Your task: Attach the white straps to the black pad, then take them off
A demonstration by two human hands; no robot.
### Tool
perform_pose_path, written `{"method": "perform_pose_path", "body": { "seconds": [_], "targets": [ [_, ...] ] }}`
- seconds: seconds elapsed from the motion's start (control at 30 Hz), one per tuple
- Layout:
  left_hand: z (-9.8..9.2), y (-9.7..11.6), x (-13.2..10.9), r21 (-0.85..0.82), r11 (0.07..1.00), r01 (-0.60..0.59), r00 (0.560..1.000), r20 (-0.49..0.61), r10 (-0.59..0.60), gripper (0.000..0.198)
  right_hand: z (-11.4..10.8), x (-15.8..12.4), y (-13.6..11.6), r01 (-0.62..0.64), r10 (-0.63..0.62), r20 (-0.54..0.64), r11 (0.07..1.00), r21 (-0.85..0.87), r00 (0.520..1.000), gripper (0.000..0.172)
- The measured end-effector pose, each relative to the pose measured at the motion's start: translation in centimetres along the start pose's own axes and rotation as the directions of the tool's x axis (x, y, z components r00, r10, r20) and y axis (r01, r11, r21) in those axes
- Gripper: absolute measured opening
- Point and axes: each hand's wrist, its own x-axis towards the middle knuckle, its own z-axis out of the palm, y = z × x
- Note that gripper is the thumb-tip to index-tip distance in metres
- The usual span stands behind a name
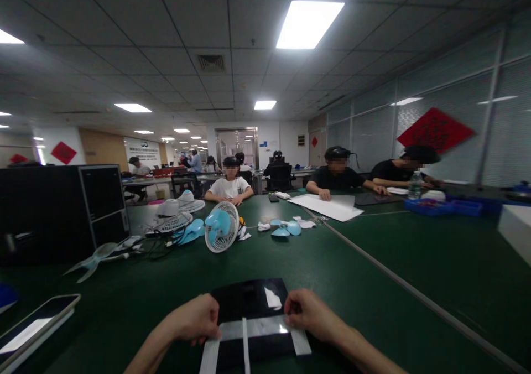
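In front of me on the green table lies a glossy black panel [238,301]. Across it runs a translucent strip [259,327]. My left hand [202,320] pinches the strip's left end, fingers closed, beside a ribbed white strip [209,357]. At the other end my right hand [309,314] is closed on the translucent strip, just above a second ribbed white strip [301,343]. A narrow white band [246,346] runs down the panel between my hands. A small white patch, perhaps a reflection, shows near the panel's upper right.
Ahead stands a fan head with blue blades [222,227]; loose blue blades [286,228] and fan parts lie around it. A phone [35,327] is at the left, near a black computer case [103,202]. A cable cover [373,263] crosses the table. Co-workers sit opposite.
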Motion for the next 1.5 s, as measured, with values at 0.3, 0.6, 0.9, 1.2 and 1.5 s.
{"method": "perform_pose_path", "body": {
  "seconds": [0.3, 0.6, 0.9, 1.2, 1.5],
  "targets": [
    [0.2, 2.1, -1.5, 0.197, 0.926, -0.321, 0.944, -0.007, 0.329, 0.039, 0.3, 0.1, 0.1, 0.000, -0.001, -0.018, 0.999, -0.036, 1.000, 0.018],
    [1.3, 3.3, -2.0, 0.291, 0.855, -0.429, 0.900, 0.062, 0.431, 0.037, -0.5, -0.2, -1.2, 0.017, -0.019, -0.015, 0.994, -0.111, 1.000, 0.016],
    [1.4, 3.2, -1.7, 0.254, 0.853, -0.456, 0.888, 0.057, 0.457, 0.034, 3.7, -1.9, -6.1, 0.547, -0.524, 0.162, 0.772, -0.324, 0.836, 0.033],
    [1.7, 2.7, -1.1, 0.282, 0.836, -0.471, 0.876, 0.038, 0.481, 0.032, 8.4, -0.3, -2.7, 0.655, -0.641, 0.248, 0.536, -0.532, 0.726, 0.027],
    [1.7, 2.6, -1.2, 0.289, 0.838, -0.464, 0.880, 0.039, 0.474, 0.030, 8.2, -1.2, -2.4, 0.712, -0.728, 0.273, 0.399, -0.577, 0.629, 0.025]
  ]
}}
